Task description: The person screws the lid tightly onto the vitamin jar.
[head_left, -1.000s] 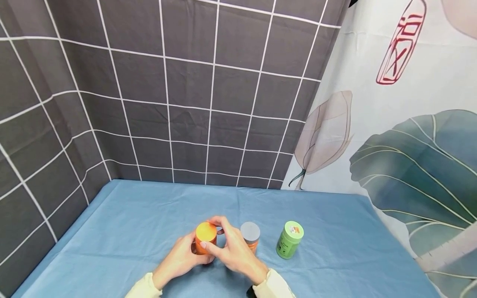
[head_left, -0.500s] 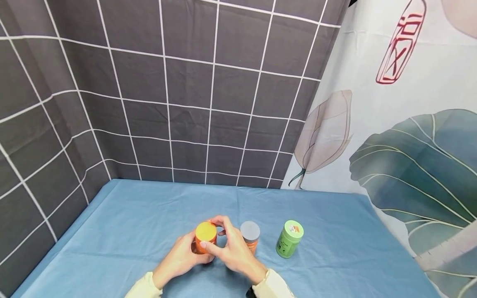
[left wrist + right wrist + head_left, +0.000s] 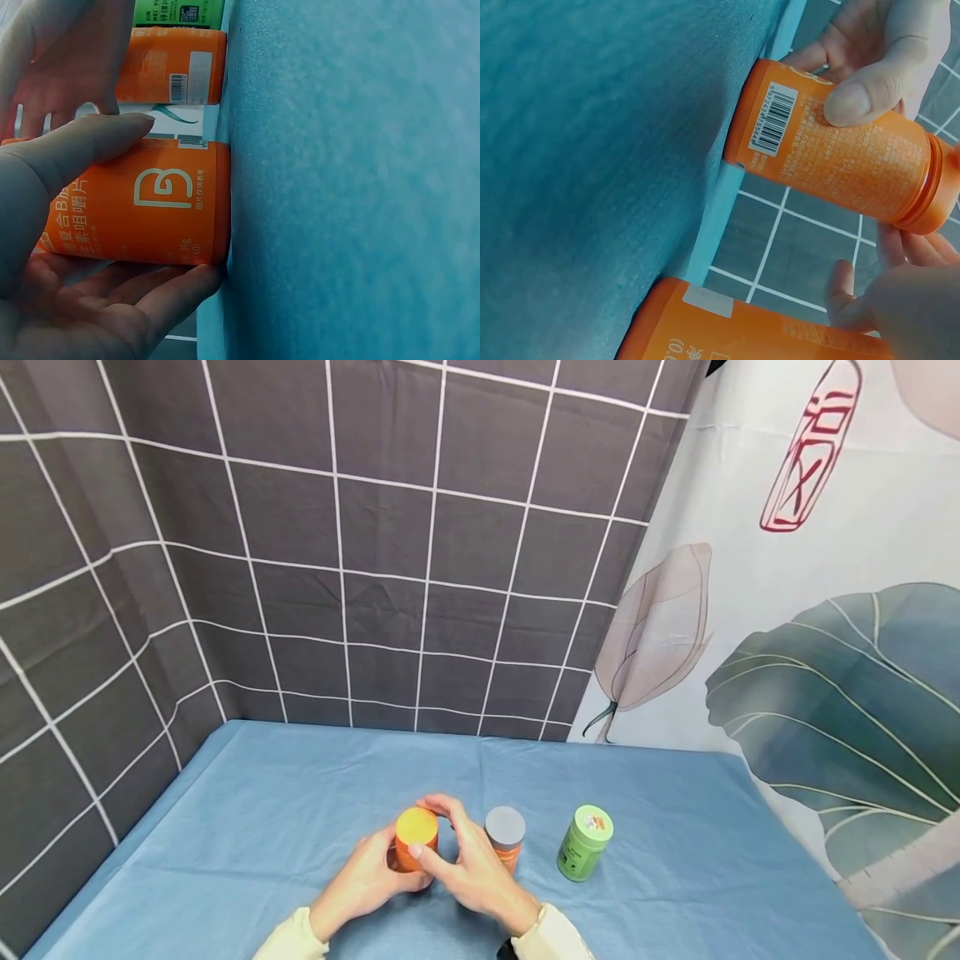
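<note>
An orange bottle [image 3: 150, 202] with white lettering stands upright on the blue cloth, its base seeming to touch it. My left hand [image 3: 366, 875] grips the bottle's body, thumb on one side and fingers on the other. Around the orange lid [image 3: 417, 827], my right hand [image 3: 480, 868] holds with thumb in front and fingers behind. In the right wrist view the left thumb presses below a barcode label [image 3: 774, 118], and the right fingers touch the lid's edge. Just right of that hand is a second orange bottle [image 3: 507, 857] with a grey lid, partly hidden by it.
A green bottle [image 3: 585, 843] with a light green lid stands farther right on the blue cloth [image 3: 300, 777]. Behind the table hangs a dark grid-patterned curtain [image 3: 382, 535]. To the right is a white curtain [image 3: 720, 493] with leaf prints.
The view has shifted very slightly. Both hands keep their places on the orange bottle and its lid, the right fingers moving only a little. The other bottles stay put.
</note>
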`<state>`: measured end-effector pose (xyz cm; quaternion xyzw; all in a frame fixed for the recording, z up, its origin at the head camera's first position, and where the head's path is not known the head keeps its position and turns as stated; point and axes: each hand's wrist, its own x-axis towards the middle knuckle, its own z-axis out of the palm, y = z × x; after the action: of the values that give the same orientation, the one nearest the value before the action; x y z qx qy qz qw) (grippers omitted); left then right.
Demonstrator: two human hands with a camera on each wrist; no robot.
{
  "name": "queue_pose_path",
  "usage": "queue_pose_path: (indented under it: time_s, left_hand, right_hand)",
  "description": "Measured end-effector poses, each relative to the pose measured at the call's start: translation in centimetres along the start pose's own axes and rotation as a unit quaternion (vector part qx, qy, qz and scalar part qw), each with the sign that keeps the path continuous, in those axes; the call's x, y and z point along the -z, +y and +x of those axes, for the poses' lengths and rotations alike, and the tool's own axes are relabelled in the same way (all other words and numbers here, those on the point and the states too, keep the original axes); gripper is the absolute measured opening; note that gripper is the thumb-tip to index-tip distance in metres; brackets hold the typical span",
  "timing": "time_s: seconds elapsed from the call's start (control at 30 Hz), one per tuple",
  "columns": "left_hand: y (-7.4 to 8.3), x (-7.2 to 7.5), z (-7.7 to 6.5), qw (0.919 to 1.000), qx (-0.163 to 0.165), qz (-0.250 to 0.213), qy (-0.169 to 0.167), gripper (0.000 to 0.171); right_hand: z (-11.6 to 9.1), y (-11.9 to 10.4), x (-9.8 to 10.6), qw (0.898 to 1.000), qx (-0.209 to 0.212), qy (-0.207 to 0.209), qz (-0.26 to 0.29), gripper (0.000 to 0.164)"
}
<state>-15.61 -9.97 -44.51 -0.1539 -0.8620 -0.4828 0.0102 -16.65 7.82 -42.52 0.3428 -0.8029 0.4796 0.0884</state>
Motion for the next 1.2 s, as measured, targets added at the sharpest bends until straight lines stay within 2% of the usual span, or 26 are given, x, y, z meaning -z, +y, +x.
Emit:
queue_pose_path:
  time_s: [0.2,0.33,0.43,0.63,0.8,0.93,1.2]
  left_hand:
    - [0.0,-0.1,-0.1,1.0,-0.002,-0.002,-0.003,0.06]
    - [-0.1,-0.2,-0.1,1.0,-0.008,-0.005,0.0,0.06]
    - [-0.1,-0.2,0.0,0.9999,-0.01,-0.006,0.001,0.059]
    - [-0.2,-0.2,0.0,0.9999,-0.011,-0.001,0.001,0.057]
    - [-0.3,-0.1,0.0,1.0,-0.008,-0.003,-0.005,0.053]
    - [-0.3,-0.2,0.1,1.0,-0.005,-0.002,-0.001,0.053]
    - [-0.3,-0.2,0.2,0.9999,-0.009,-0.008,0.003,0.057]
  right_hand:
    - [0.0,-2.2,0.7,1.0,0.017,0.011,-0.013,0.044]
    - [-0.1,-0.3,0.1,1.0,0.012,0.02,-0.017,0.045]
    - [-0.2,0.2,-0.2,0.999,0.018,0.026,-0.021,0.045]
    - [-0.2,0.2,-0.3,0.999,0.014,0.034,-0.023,0.044]
    - [-0.4,0.1,-0.4,0.999,0.002,0.029,-0.041,0.051]
    - [-0.4,0.1,-0.6,0.997,0.019,0.034,-0.059,0.049]
    - [-0.2,0.1,-0.5,0.998,0.039,0.027,-0.031,0.04]
